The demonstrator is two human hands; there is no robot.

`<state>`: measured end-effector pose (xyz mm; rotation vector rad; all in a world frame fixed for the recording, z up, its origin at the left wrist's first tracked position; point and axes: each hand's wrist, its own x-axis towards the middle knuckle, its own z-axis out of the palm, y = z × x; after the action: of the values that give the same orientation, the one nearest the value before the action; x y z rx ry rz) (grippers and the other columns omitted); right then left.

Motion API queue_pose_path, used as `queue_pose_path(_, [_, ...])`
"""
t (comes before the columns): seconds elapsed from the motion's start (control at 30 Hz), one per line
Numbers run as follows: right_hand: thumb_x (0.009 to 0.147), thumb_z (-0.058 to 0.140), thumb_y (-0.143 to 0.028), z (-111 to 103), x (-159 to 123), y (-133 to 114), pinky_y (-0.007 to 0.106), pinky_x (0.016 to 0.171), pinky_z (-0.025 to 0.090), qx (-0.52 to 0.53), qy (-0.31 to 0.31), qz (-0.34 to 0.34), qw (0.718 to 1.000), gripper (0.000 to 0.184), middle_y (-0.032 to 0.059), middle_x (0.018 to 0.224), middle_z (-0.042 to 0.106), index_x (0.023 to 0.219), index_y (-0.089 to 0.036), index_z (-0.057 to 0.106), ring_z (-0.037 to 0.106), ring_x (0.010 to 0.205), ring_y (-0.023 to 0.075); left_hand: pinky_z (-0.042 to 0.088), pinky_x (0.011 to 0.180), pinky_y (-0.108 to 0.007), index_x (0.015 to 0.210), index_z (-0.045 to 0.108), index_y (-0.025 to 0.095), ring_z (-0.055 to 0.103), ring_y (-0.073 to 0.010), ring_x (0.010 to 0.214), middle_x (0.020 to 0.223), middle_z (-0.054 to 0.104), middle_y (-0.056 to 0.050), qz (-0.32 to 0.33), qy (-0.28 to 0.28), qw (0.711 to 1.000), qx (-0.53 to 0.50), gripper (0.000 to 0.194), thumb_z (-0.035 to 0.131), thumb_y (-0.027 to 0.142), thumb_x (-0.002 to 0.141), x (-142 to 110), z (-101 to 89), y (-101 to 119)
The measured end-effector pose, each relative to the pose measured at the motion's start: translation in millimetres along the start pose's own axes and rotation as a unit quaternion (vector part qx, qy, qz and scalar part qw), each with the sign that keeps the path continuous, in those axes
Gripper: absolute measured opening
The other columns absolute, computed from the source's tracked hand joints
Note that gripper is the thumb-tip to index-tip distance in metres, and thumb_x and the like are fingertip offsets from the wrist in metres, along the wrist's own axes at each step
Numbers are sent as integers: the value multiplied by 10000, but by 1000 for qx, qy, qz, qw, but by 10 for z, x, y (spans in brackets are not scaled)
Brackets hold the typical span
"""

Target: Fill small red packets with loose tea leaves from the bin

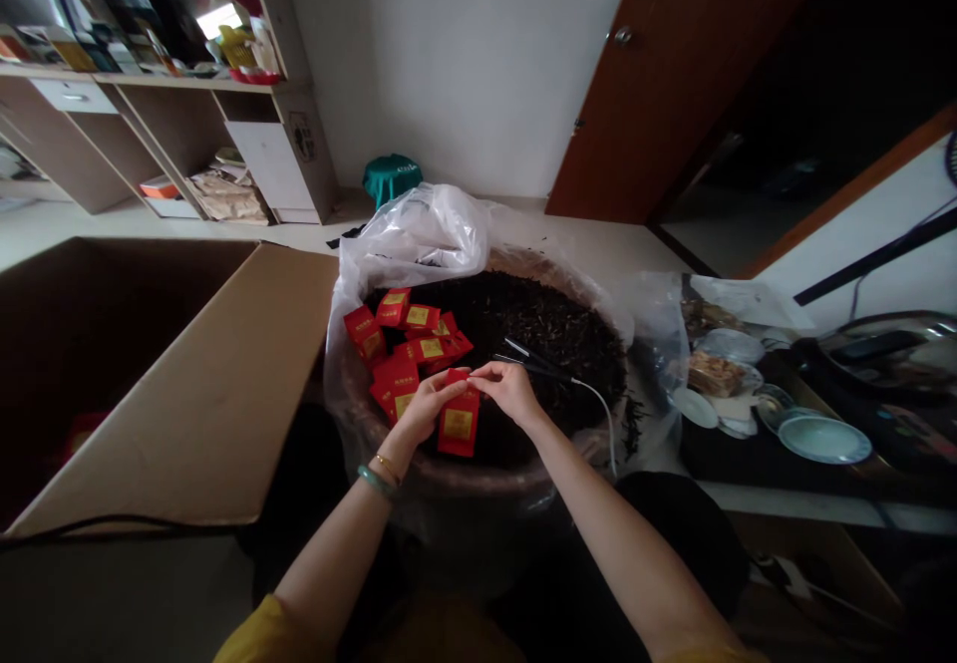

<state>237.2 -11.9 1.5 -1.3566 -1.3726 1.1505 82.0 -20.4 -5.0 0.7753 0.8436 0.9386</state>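
Observation:
My left hand (425,406) pinches the upper part of a red packet (459,428) with a gold label. At the packet's top edge, my right hand (508,389) has its thumb and fingertips pressed together on it. Both hands are over a big round container lined with clear plastic (345,344), which holds dark loose tea leaves (553,319). Several more red packets (396,374) lie on the leaves to the left. Just beyond my right hand rests a black tong-shaped tool with a white cord (539,360), possibly a heat sealer.
A large open cardboard box (216,384) stands at the left, something red inside. On the right, a low table holds a pale dish (823,438), a bag and lids. Behind are a shelf unit (299,155), a teal-covered bin (393,176) and a brown door (635,95).

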Motion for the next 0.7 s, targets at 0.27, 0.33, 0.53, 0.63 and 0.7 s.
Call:
queue_pose_path(0.27, [768, 612, -390, -176, 112, 48, 339, 698, 538, -92, -22, -55, 994, 270, 60, 861, 734, 917, -185, 704, 675, 751, 204, 548, 575, -301, 807, 669, 108, 690, -216, 589, 727, 733, -75, -54, 22, 998, -4, 479, 889, 332, 445, 15, -4, -32])
queue_pose_path(0.33, [810, 588, -303, -365, 162, 74, 360, 827, 500, -230, 32, -86, 969, 286, 88, 1034, 706, 1062, -194, 665, 645, 944, 220, 552, 567, -294, 781, 676, 107, 690, -210, 591, 741, 736, -77, -58, 33, 998, -19, 478, 896, 333, 421, 19, -1, -27])
queue_pose_path(0.53, [759, 686, -206, -654, 158, 248, 451, 902, 395, -594, 65, 22, 801, 592, 165, 1237, 582, 1313, -168, 480, 496, 1133, 334, 548, 547, -271, 748, 691, 99, 691, -205, 604, 738, 734, -77, -63, 35, 997, -20, 466, 901, 333, 405, 12, 23, -1])
queue_pose_path(0.63, [790, 662, -221, -616, 168, 313, 413, 878, 399, -631, 60, 15, 774, 563, 159, 1205, 575, 1316, -184, 467, 509, 1097, 309, 543, 542, -266, 765, 697, 96, 689, -199, 603, 765, 737, -90, -59, 30, 998, -10, 473, 900, 340, 414, 11, 17, -7])
queue_pose_path(0.7, [800, 657, -257, -605, 196, 335, 394, 856, 410, -632, 56, 25, 773, 508, 162, 1158, 579, 1277, -183, 499, 523, 1075, 303, 537, 532, -265, 766, 695, 98, 686, -197, 598, 785, 739, -99, -55, 25, 998, -6, 472, 897, 349, 421, 12, 10, -14])
